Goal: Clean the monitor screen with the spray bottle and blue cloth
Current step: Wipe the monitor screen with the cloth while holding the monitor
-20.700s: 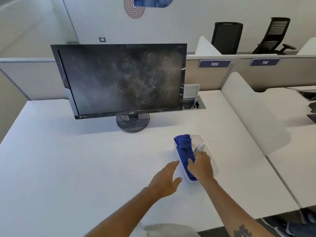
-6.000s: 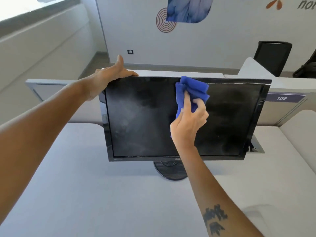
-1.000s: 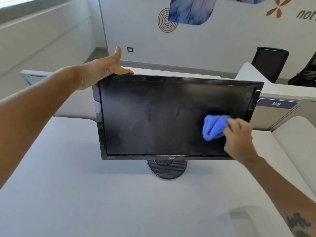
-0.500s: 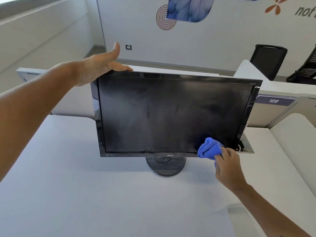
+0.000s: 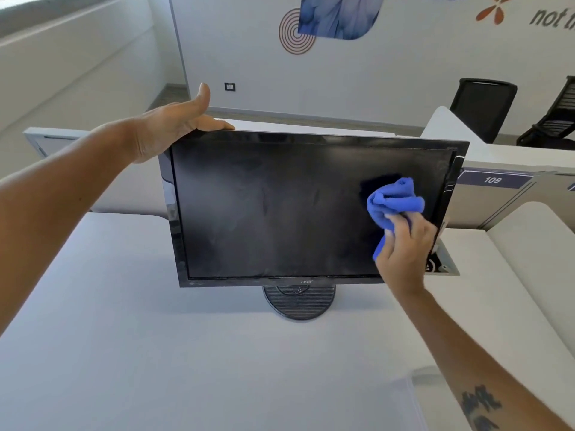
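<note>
A black monitor (image 5: 280,213) stands on a round base (image 5: 298,301) on the white desk (image 5: 155,353). Its dark screen shows faint streaks. My left hand (image 5: 168,129) grips the monitor's top left corner, thumb up and fingers over the top edge. My right hand (image 5: 404,250) holds a bunched blue cloth (image 5: 393,203) pressed against the right part of the screen, near the right bezel. The spray bottle is not in view.
A clear tray (image 5: 410,396) lies at the near right desk edge, partly hidden by my right forearm. An open cable hatch (image 5: 441,265) sits behind the monitor's right side. Low partitions (image 5: 510,194) and black chairs (image 5: 482,107) stand beyond.
My right hand has moved the cloth up from the screen's lower right corner to mid-height on the right side. My left hand stays on the top left corner.
</note>
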Motion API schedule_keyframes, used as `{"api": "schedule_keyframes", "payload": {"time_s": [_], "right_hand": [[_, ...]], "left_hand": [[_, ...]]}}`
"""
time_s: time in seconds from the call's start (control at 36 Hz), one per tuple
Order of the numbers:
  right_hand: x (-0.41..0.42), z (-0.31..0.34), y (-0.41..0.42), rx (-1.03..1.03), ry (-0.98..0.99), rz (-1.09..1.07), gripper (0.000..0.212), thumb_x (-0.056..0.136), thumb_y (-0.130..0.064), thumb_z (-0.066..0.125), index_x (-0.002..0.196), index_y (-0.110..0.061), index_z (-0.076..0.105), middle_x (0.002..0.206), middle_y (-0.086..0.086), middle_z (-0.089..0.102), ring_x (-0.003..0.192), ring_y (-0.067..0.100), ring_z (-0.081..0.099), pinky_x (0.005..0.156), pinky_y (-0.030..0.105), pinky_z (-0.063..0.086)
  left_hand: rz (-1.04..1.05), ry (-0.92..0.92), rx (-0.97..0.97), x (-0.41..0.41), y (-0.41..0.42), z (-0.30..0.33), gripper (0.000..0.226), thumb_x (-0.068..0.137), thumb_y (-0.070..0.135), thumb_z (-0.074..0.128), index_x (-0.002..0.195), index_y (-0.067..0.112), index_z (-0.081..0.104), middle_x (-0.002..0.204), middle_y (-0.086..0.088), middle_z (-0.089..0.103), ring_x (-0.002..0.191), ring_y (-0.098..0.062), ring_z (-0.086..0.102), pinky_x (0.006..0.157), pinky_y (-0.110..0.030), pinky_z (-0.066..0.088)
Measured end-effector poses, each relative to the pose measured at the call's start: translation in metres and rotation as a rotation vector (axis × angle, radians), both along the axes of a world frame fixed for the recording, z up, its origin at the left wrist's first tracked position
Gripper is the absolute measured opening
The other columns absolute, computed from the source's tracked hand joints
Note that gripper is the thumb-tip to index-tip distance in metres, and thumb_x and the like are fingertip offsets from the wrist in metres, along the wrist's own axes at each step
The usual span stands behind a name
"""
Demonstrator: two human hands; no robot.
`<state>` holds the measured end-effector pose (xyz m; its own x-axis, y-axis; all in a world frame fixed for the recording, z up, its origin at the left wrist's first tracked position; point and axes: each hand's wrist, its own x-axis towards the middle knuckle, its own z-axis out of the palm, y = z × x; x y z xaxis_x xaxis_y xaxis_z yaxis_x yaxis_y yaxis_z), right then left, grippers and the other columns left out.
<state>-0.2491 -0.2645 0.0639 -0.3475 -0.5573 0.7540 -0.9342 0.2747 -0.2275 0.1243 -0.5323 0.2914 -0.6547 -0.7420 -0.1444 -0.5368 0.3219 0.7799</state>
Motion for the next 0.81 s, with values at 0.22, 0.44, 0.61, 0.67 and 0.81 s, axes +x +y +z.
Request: {"api": "schedule_keyframes", "payload": {"time_s": [0.22, 0.44, 0.61, 0.67, 0.81], "right_hand": [[0.059, -0.083, 0.049, 0.323, -0.059, 0.132, 0.052, 0.08, 0.012, 0.05, 0.125, 0.001, 0.073, 0.108, 0.017, 0.064, 0.083, 0.037, 0.051, 0.073, 0.045, 0.046], [0.016, -0.01, 0.002, 0.003, -0.09, 0.013, 0.029, 0.085, 0.008, 0.053, 0.111, -0.001, 0.062, 0.12, 0.017, 0.055, 0.091, 0.04, 0.049, 0.078, 0.046, 0.04], [-0.011, 0.035, -0.03, -0.17, -0.138, -0.102, 0.037, 0.092, -0.006, 0.055, 0.128, -0.007, 0.06, 0.143, 0.016, 0.055, 0.114, 0.033, 0.051, 0.097, 0.047, 0.045], [-0.007, 0.034, -0.03, -0.179, -0.151, -0.11, 0.039, 0.095, -0.005, 0.057, 0.133, -0.008, 0.061, 0.145, 0.017, 0.055, 0.114, 0.034, 0.053, 0.097, 0.046, 0.045], [0.012, -0.005, -0.009, -0.108, -0.295, -0.224, 0.039, 0.099, -0.008, 0.059, 0.138, -0.005, 0.059, 0.143, 0.022, 0.056, 0.121, 0.04, 0.053, 0.104, 0.047, 0.044]], "left_hand": [[-0.066, 0.03, 0.011, 0.0, -0.007, -0.002, 0.126, 0.048, 0.12, 0.026, 0.135, 0.043, 0.074, 0.177, 0.01, 0.036, 0.169, -0.013, 0.016, 0.138, -0.051, -0.005], [-0.05, 0.022, 0.0, 0.004, 0.0, 0.0, 0.136, 0.039, 0.122, 0.026, 0.139, 0.042, 0.07, 0.178, 0.009, 0.033, 0.169, -0.015, 0.014, 0.137, -0.06, 0.0], [-0.054, -0.001, -0.03, 0.002, -0.007, -0.004, 0.139, 0.043, 0.121, 0.025, 0.145, 0.037, 0.069, 0.178, 0.006, 0.035, 0.169, -0.02, 0.017, 0.137, -0.061, 0.002], [-0.07, 0.014, -0.051, 0.005, -0.014, -0.008, 0.124, 0.053, 0.119, 0.023, 0.138, 0.043, 0.071, 0.176, 0.008, 0.039, 0.169, -0.018, 0.02, 0.138, -0.056, -0.001], [-0.083, 0.014, -0.063, 0.005, -0.024, -0.013, 0.108, 0.069, 0.113, 0.018, 0.137, 0.049, 0.073, 0.174, 0.013, 0.041, 0.168, -0.015, 0.021, 0.138, -0.056, -0.002]]}}
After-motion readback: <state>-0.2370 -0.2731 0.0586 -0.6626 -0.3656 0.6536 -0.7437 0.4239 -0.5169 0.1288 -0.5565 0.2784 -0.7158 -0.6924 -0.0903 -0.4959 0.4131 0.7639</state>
